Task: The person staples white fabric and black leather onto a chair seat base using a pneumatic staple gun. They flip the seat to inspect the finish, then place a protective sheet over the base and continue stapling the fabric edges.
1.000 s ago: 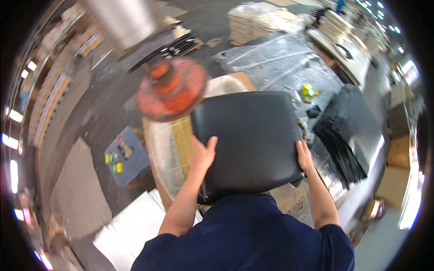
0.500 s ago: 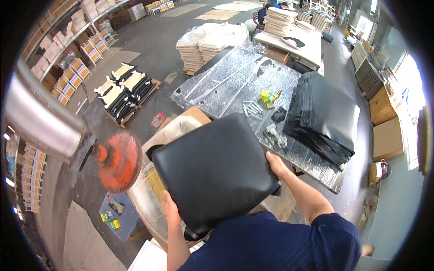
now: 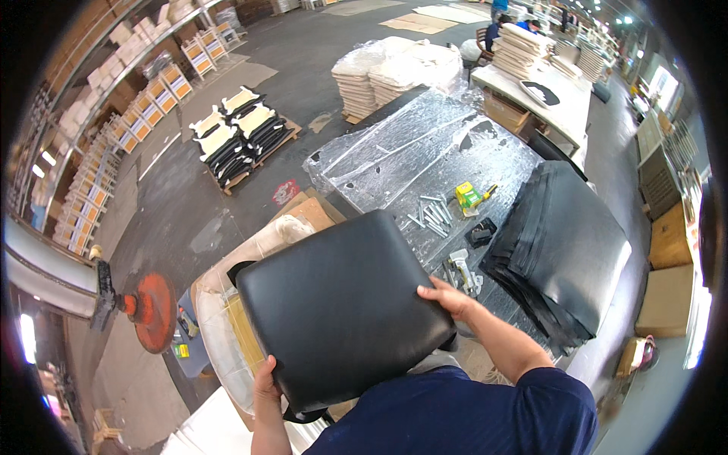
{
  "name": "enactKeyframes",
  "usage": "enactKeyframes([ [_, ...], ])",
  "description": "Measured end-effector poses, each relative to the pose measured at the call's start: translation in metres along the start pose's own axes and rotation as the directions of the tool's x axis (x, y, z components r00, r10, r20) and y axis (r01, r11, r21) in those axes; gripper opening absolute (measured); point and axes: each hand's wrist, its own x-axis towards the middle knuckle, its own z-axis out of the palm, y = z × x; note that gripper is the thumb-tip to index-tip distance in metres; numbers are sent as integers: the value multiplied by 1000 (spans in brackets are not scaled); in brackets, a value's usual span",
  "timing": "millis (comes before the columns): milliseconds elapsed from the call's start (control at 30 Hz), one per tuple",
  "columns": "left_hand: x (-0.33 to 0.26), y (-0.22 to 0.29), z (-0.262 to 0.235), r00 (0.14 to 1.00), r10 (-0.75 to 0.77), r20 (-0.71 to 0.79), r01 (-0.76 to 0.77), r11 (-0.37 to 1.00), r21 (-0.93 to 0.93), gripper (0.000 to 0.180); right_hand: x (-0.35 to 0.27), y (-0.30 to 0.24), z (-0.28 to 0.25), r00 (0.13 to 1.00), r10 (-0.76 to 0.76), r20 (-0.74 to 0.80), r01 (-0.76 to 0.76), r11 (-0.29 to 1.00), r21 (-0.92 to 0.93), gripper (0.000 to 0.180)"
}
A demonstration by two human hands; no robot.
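A black padded seat cushion (image 3: 345, 303), smooth on top and rounded at its corners, lies between my two hands in front of my body. My left hand (image 3: 267, 385) grips its near left edge, thumb up along the side. At the right edge, my right hand (image 3: 449, 298) holds on with the thumb side resting near the top and the other fingers partly hidden. Loose black material shows at the cushion's corners. Below and beyond it is a padded work surface (image 3: 220, 307) with a whitish cover, partly hidden by the cushion.
A plastic-wrapped table (image 3: 409, 144) carries loose metal bolts (image 3: 434, 215), a green-yellow box (image 3: 468, 199), a staple gun (image 3: 460, 269) and a stack of black sheets (image 3: 565, 254). On the left, a red-orange disc (image 3: 154, 312) sits on a metal arm. Black-and-cream bundles (image 3: 241, 138) lie on a pallet.
My view has shifted, so the surroundings sit differently in the picture. The cushion appears slightly lower and further left, with both hands still on it.
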Motion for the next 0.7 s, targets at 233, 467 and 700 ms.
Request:
enactKeyframes([
  [233,30,-65,116,998,-28,-52,18,985,-174,77,-29,-69,-135,895,-375,242,291,901,321,116],
  [467,52,-53,153,992,79,97,-58,979,-196,73,-67,45,-17,876,-468,117,173,532,829,124],
  [700,88,-61,221,957,131,258,-87,981,-174,82,-13,22,30,946,-80,-313,310,498,810,77],
])
